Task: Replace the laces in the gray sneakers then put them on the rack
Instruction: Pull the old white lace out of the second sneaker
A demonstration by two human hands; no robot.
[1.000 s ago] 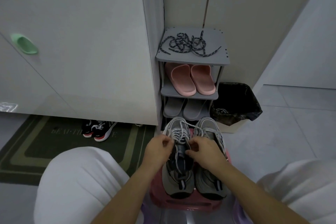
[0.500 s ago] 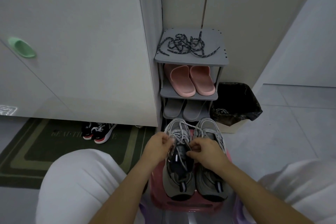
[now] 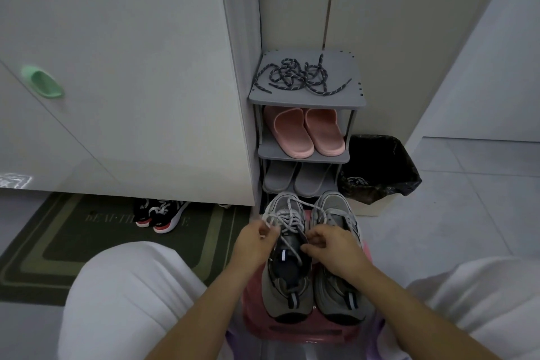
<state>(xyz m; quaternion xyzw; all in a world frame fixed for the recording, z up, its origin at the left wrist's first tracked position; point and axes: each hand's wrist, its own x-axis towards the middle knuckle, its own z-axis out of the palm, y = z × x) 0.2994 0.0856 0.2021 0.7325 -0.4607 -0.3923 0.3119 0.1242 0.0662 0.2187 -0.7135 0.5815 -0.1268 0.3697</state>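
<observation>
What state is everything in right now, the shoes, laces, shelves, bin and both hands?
Left gray sneaker, upright on pink plastic stool, lace loosened.
Right gray sneaker, upright beside it.
Pale gray lace, slack, pinched by both hands.
Left hand, pinching the lace.
Right hand, pinching the lace.
Dark speckled laces, heaped loose on gray rack, top shelf.
Pink slippers, shelved, second tier.
Gray slippers, shelved, third tier.
Black-lined bin, open.
</observation>
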